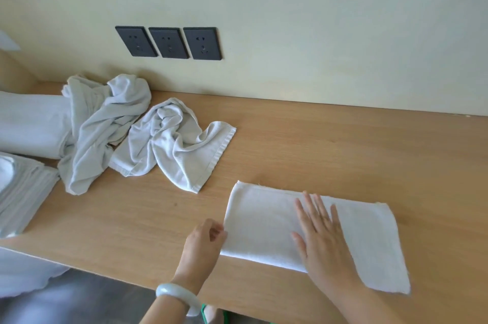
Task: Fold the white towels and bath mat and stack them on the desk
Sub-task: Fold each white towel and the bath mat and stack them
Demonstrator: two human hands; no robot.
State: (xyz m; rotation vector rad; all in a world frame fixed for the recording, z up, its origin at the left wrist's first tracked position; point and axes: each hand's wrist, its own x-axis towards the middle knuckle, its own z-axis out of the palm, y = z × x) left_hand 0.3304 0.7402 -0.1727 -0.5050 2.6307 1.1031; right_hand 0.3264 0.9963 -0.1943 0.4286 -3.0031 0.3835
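Note:
A folded white towel [264, 220] lies flat on the wooden desk [330, 144] near its front edge. My right hand [320, 239] presses flat on the towel's middle with straight, spread fingers. My left hand [203, 241] pinches the towel's left edge between thumb and fingers. Two crumpled white towels lie further back on the left: one [174, 141] near the centre, another [103, 125] beside it. A large folded white piece [29, 123] sits at the far left, partly under the second crumpled towel.
A ribbed white cloth [21, 194] lies at the left front edge of the desk. Three dark wall sockets [169, 42] sit above the desk's back edge. The desk surface stretches bare to the right. White fabric [23, 278] hangs below the desk at lower left.

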